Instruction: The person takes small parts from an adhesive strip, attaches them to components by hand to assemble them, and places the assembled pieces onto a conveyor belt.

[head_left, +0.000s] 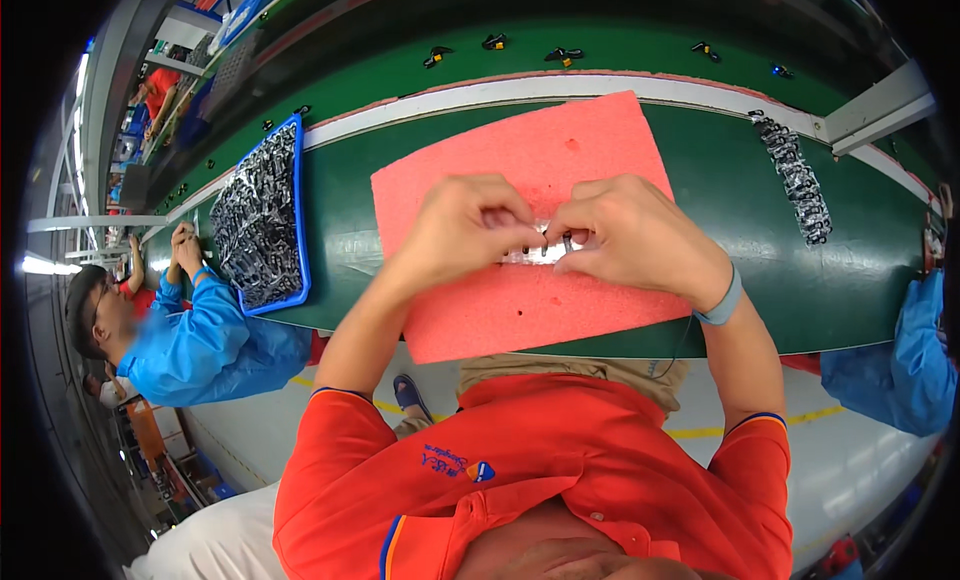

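A pink foam sheet (470, 320) lies on the green work table in front of me. Over its middle, my left hand (465, 225) and my right hand (630, 230) meet with thumbs and fingers pinched. Between them lies a shiny clear plastic strip (535, 257) carrying a few small dark parts. My right thumb and forefinger close around one small black part (567, 242). The fingertips of my left hand press at the strip's other side, partly hiding what they grip. A grey-blue band circles my right wrist.
A blue tray (303, 220) heaped with small black parts stands at the left. More black parts in clear plastic (795, 180) lie at the right. Behind a white rail, small black-and-yellow pieces (565, 56) sit on a green belt. Blue-sleeved people (200, 340) work on either side.
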`<state>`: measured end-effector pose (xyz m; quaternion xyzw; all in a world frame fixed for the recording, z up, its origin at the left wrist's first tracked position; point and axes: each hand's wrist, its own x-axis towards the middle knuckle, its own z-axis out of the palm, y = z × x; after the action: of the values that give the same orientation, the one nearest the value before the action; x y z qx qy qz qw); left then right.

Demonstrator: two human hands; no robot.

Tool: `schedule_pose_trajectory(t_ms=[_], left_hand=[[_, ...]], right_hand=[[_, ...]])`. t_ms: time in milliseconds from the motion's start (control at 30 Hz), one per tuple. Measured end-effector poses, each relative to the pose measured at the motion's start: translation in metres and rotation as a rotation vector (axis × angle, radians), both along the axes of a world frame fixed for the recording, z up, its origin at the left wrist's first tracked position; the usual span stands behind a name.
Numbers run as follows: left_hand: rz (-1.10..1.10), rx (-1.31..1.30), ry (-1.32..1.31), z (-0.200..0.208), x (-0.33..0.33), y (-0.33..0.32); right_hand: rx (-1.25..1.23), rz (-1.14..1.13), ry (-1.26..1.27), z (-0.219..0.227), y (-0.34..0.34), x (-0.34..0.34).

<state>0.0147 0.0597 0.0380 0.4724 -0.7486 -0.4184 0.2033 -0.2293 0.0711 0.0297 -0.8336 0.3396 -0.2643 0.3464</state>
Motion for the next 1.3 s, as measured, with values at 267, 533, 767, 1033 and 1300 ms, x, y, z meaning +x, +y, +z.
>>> schedule_pose_trajectory(t_ms=[267,533,767,1033,1300], left_hand=[[-0.048,-0.02,-0.053,-0.012,-0.004,0.011],[-0.075,0.034,-0.148,-0.006,-0.011,0.006],[0.073,-0.275,-0.289,0.002,-0.015,-0.068],[0.431,-0.332,-0.735,-0.021,-0.063,-0.19],[0.406,-0.339,-0.552,-0.027,-0.047,-0.185]], right_hand=[[0.03,-0.053,0.031,-0.006,0.001,0.004],[-0.098,-0.14,0.16,-0.003,0.011,0.005],[-0.025,-0.36,-0.129,0.003,-0.025,-0.033],[0.209,-0.57,-0.345,-0.042,-0.044,-0.023],[0.257,-0.592,-0.466,-0.038,-0.041,-0.02]])
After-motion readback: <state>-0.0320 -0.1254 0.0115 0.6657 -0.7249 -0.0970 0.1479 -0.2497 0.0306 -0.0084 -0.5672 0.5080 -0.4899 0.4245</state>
